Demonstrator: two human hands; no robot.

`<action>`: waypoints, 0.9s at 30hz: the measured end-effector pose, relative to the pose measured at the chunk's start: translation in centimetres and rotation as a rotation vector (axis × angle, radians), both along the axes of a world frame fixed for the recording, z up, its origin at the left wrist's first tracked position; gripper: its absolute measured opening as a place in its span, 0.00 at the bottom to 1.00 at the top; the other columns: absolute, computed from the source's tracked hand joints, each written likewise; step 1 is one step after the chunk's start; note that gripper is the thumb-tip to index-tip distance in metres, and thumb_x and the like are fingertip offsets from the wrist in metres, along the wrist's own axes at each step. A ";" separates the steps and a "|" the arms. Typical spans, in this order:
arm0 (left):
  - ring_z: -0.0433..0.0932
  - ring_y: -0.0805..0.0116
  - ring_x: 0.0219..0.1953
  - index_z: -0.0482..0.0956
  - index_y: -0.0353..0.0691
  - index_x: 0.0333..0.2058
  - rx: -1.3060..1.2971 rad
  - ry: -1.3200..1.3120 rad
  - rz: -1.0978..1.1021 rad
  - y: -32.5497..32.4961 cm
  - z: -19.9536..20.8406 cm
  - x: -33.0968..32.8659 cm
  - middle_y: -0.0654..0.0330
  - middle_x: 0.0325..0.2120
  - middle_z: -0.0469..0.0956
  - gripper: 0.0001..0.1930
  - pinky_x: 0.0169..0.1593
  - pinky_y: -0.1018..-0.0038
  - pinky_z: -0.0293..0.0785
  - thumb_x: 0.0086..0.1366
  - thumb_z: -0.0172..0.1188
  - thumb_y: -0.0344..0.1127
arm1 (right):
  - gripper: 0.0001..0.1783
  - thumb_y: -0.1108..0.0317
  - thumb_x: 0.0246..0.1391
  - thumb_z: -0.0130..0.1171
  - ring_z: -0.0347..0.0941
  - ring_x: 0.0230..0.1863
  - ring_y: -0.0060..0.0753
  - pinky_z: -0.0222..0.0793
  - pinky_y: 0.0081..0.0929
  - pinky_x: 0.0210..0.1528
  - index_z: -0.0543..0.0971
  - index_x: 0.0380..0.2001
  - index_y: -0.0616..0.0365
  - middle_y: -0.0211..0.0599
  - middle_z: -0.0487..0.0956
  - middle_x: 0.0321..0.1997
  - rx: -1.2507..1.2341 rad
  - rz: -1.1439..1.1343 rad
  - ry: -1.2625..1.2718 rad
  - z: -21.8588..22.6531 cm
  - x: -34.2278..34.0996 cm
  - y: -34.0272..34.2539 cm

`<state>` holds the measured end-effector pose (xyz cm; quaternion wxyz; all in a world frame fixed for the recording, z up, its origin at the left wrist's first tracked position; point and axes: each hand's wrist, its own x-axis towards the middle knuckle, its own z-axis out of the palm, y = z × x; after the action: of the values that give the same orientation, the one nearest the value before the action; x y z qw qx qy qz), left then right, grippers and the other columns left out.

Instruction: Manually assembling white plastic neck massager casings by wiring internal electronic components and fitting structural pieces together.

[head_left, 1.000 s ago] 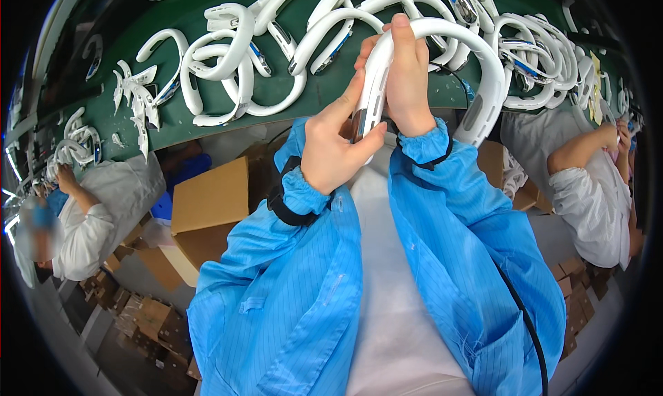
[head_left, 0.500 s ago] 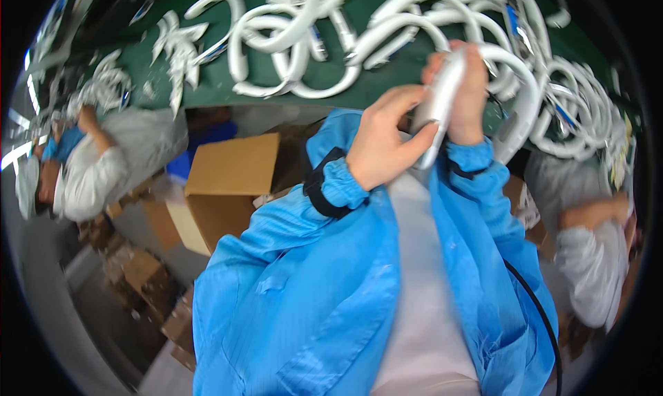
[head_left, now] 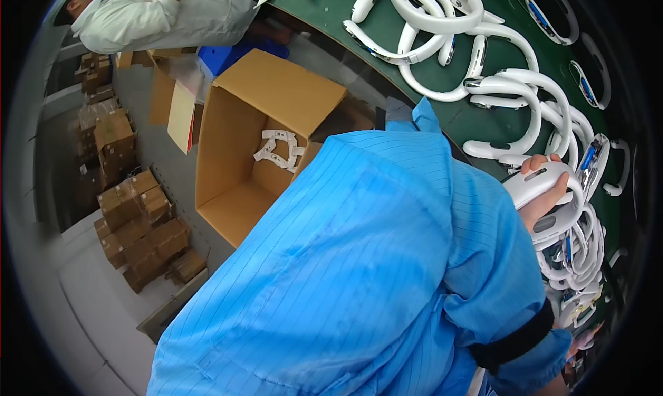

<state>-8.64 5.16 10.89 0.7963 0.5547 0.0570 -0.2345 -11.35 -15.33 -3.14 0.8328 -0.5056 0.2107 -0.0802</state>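
At the right edge of the view my right hand (head_left: 544, 204) is closed round a white curved neck fan (head_left: 523, 189), thumb over its upper face. The fan has dark slots in its shell. My left sleeve, with a black wrist band, crosses toward the lower right and covers the right wrist. Little shows of my left hand (head_left: 554, 386) at the lower rim; its fingers are hidden. Beyond the right hand, several white U-shaped neck fans (head_left: 528, 49) lie on the green table (head_left: 376, 38), some showing blue parts inside. A tangled heap of them (head_left: 587, 258) is nearer the right rim.
Beside me on the left stands an opened cardboard box (head_left: 221, 130) with several white curved pieces (head_left: 266, 154) inside. Brown cartons (head_left: 145, 254) are stacked on the floor. A blue bin (head_left: 221, 59) and a co-worker's white coat (head_left: 186, 23) are farther back.
The view has swung left, bringing the cardboard box nearer the middle and my hands to the right edge. My left hand has come away from the held neck fan; the right still grips one.
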 end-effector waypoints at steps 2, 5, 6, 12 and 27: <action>0.72 0.71 0.27 0.72 0.32 0.26 -0.014 0.024 -0.024 0.0 0.1 0.0 0.60 0.26 0.74 0.05 0.32 0.79 0.69 0.57 0.51 0.28 | 0.24 0.48 0.57 0.35 0.61 0.25 0.34 0.57 0.25 0.30 0.64 0.41 0.60 0.42 0.66 0.22 -0.009 -0.051 0.001 0.6 -0.3 0.3; 0.72 0.71 0.27 0.72 0.31 0.26 -0.020 0.055 -0.049 -0.3 0.5 -0.2 0.59 0.25 0.74 0.06 0.32 0.79 0.69 0.57 0.51 0.28 | 0.25 0.47 0.57 0.35 0.62 0.26 0.34 0.57 0.24 0.31 0.64 0.41 0.60 0.42 0.67 0.23 0.043 -0.109 0.045 0.7 -0.7 -0.3; 0.72 0.71 0.26 0.72 0.31 0.26 -0.018 0.063 -0.054 -0.3 0.6 -0.3 0.59 0.25 0.74 0.06 0.32 0.79 0.69 0.57 0.51 0.29 | 0.25 0.47 0.57 0.35 0.62 0.26 0.34 0.57 0.24 0.31 0.64 0.41 0.60 0.42 0.67 0.23 0.050 -0.082 0.002 0.7 -0.8 -0.7; 0.72 0.70 0.25 0.72 0.30 0.26 -0.068 0.129 -0.134 -0.6 0.7 0.2 0.58 0.25 0.74 0.07 0.31 0.78 0.69 0.57 0.51 0.30 | 0.24 0.49 0.57 0.34 0.63 0.26 0.34 0.58 0.25 0.31 0.63 0.41 0.60 0.43 0.68 0.23 0.005 -0.083 -0.018 1.8 -0.7 -0.2; 0.73 0.69 0.23 0.72 0.28 0.26 -0.123 0.251 -0.305 -1.3 3.4 1.7 0.56 0.23 0.74 0.11 0.30 0.77 0.69 0.58 0.52 0.33 | 0.25 0.48 0.57 0.38 0.65 0.24 0.33 0.60 0.26 0.27 0.64 0.40 0.62 0.42 0.69 0.21 0.009 -0.100 -0.086 2.1 0.5 0.0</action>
<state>-6.89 3.86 14.32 0.7706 0.4735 0.0565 -0.4228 -10.80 -15.31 -1.07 0.8382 -0.4868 0.2002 -0.1425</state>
